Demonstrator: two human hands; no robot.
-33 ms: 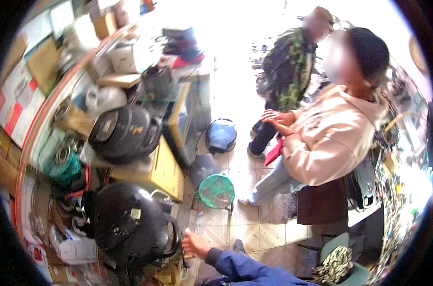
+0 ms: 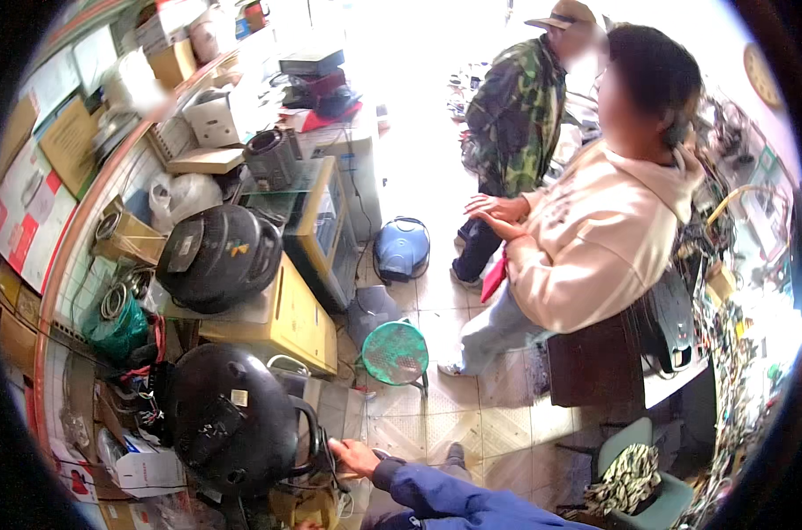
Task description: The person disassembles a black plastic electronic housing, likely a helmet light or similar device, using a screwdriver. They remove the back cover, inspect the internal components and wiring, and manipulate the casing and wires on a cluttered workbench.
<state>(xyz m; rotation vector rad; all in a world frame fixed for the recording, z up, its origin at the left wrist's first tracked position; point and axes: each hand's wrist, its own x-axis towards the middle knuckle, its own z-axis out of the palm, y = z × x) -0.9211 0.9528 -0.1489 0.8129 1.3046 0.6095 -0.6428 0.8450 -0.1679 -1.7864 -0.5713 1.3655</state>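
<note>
Crowded shelves and boxes filled the repair shop on the left, and two other people stood on the tiled floor [image 2: 472, 424]. The person's hand [image 2: 352, 455] in a blue sleeve, which side I could not tell, reached to the carrying handle [image 2: 308, 437] of a big black round cooker [image 2: 229, 420] low on the bench; if the fingers closed on it, I could not tell. The other hand was not visible. The cooker looked heavy, stiff and smooth, so the handle seemed the safest hold.

Black round cooker [image 2: 233, 420], green round stool [image 2: 396, 352], blue domed appliance [image 2: 402, 248], yellow cabinet [image 2: 286, 322], camouflage-patterned jacket [image 2: 516, 119], cream hoodie [image 2: 595, 243], dark blue sleeve [image 2: 454, 495].
</note>
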